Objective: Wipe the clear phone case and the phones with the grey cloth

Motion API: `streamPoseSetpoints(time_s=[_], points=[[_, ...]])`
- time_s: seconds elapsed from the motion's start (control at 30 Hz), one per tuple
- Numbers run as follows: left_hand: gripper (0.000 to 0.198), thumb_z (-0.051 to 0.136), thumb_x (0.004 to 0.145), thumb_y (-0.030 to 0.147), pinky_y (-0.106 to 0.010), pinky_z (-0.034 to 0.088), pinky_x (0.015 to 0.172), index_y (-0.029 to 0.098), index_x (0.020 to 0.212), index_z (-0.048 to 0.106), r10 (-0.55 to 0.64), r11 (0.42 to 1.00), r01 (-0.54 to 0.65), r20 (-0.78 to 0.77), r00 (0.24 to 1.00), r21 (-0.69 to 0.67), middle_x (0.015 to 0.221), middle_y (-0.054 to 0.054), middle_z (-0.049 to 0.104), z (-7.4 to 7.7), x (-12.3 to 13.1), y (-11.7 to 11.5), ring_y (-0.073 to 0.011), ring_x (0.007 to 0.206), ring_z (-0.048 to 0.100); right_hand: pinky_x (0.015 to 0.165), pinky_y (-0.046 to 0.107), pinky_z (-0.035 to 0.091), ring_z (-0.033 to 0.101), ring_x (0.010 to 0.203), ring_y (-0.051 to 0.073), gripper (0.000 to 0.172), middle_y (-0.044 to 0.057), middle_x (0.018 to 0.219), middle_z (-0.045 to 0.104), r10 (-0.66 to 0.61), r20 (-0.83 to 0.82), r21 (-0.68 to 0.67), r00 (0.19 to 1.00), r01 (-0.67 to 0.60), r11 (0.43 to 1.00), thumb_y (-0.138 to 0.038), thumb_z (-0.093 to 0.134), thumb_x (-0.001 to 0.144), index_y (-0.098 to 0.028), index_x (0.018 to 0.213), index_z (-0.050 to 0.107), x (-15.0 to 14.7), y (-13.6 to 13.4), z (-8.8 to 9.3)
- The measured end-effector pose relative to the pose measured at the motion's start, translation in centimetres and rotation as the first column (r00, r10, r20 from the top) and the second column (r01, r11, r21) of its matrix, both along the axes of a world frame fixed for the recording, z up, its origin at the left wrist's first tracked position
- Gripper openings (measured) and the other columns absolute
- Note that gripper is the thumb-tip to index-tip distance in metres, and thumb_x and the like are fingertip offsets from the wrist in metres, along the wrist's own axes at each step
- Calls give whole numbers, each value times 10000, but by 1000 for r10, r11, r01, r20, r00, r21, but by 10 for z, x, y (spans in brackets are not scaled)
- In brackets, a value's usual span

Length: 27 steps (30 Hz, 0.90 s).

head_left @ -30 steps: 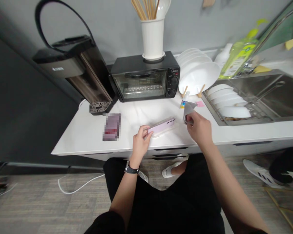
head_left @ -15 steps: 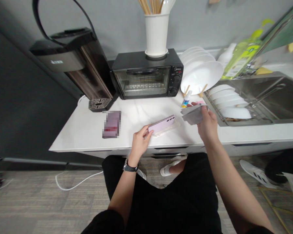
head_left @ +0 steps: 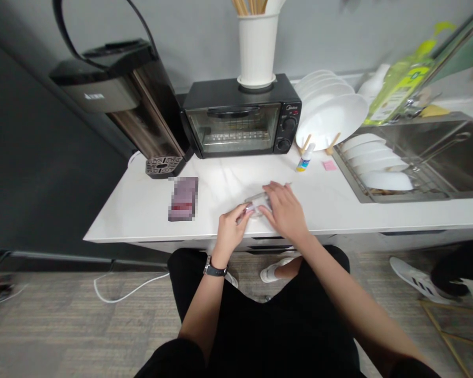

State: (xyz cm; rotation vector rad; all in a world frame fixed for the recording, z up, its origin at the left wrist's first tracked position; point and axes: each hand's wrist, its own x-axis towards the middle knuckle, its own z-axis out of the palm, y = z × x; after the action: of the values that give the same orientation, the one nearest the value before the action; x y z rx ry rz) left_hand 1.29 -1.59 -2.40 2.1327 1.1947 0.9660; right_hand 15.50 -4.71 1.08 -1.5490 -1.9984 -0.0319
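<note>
My left hand [head_left: 229, 231] grips one end of a light purple phone [head_left: 249, 208] between thumb and fingers, low over the white counter [head_left: 220, 176]. My right hand [head_left: 287, 214] presses a thin grey cloth [head_left: 262, 200] against the phone, thumb on the near side and fingers over the far side. Most of the phone is hidden by the cloth and my right hand. Under them, a clear phone case is mostly covered. A pixelated purple item [head_left: 184, 198] lies on the counter to the left.
A toaster oven [head_left: 236, 128] stands behind my hands, a drink dispenser [head_left: 142, 110] at its left. Right of it are racked plates [head_left: 331, 118], a small bottle [head_left: 305, 158], a pink sticky note [head_left: 329, 165] and a sink [head_left: 437, 157]. Another person's shoe [head_left: 415, 278] shows at lower right.
My right hand has moved left with the grey cloth, from beside the small bottle onto the phone. The pink note is now uncovered. My left hand still holds the phone.
</note>
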Motion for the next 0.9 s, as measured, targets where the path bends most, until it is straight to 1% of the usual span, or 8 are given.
streamPoseSetpoints(time_s=[0.07, 0.2, 0.27, 0.43, 0.53, 0.63, 0.8, 0.9], points=[[247, 379, 706, 206, -213, 387, 635, 213, 932, 479, -12, 1000, 12, 6, 1000, 0, 807, -18, 566, 2, 1, -1, -104, 689, 500, 929, 452, 134, 160, 1112, 249, 483, 96, 1126, 360, -78, 10, 13, 997, 78, 997, -427, 357, 699, -150, 1093, 322, 1, 1, -2], [186, 381, 700, 227, -207, 378, 531, 172, 781, 540, 6, 1000, -6, -27, 1000, -6, 602, -5, 549, -2, -1, 0, -93, 541, 471, 943, 408, 143, 165, 1110, 228, 573, 84, 1158, 320, 107, 106, -14, 989, -106, 994, -475, 366, 672, -151, 1133, 260, -10, -1, -3], [191, 381, 698, 234, -205, 377, 526, 167, 775, 542, 14, 1000, -14, -35, 999, -4, 595, -4, 543, -3, -2, 0, -91, 537, 471, 938, 396, 159, 212, 1090, 219, 548, 77, 1148, 331, 128, 121, -20, 984, -127, 992, -461, 354, 685, -166, 1135, 252, -6, 2, -4], [274, 385, 702, 237, -205, 390, 601, 213, 959, 476, 7, 1000, -6, -26, 1000, 12, 743, -13, 566, -1, 1, 0, -97, 645, 501, 905, 461, 152, 194, 1085, 273, 527, 134, 1114, 347, -169, 41, 23, 985, 168, 985, -468, 335, 687, -117, 1079, 317, 5, 6, -8], [239, 391, 692, 225, -209, 384, 555, 166, 887, 516, 23, 1000, -22, -48, 999, 12, 649, -14, 556, -2, 0, 1, -96, 570, 485, 921, 441, 146, 123, 1115, 256, 580, 103, 1160, 298, -52, 82, 9, 995, 52, 999, -497, 331, 671, -129, 1116, 278, -10, -1, -6], [202, 384, 690, 221, -206, 372, 520, 152, 789, 545, 36, 999, -35, -75, 996, 12, 591, -9, 545, -4, -2, 1, -91, 521, 461, 940, 381, 158, 182, 1101, 216, 545, 65, 1148, 325, 84, 124, -25, 989, -81, 996, -485, 320, 683, -172, 1126, 268, -13, -2, -5], [266, 372, 710, 240, -200, 386, 609, 225, 958, 465, 14, 1000, -13, -71, 997, 17, 782, -1, 567, -1, 3, -1, -94, 650, 499, 920, 432, 138, 257, 1046, 257, 467, 115, 1036, 414, -188, 73, -6, 979, 189, 982, -473, 307, 695, -144, 1019, 382, 4, 9, -6], [205, 394, 690, 228, -218, 383, 567, 183, 837, 529, 41, 999, -39, -84, 996, 18, 658, -20, 570, -3, 3, 1, -110, 573, 497, 926, 424, 127, 181, 1091, 250, 527, 93, 1113, 356, -39, 128, -7, 991, 41, 999, -494, 319, 679, -147, 1075, 338, -11, 4, -4]])
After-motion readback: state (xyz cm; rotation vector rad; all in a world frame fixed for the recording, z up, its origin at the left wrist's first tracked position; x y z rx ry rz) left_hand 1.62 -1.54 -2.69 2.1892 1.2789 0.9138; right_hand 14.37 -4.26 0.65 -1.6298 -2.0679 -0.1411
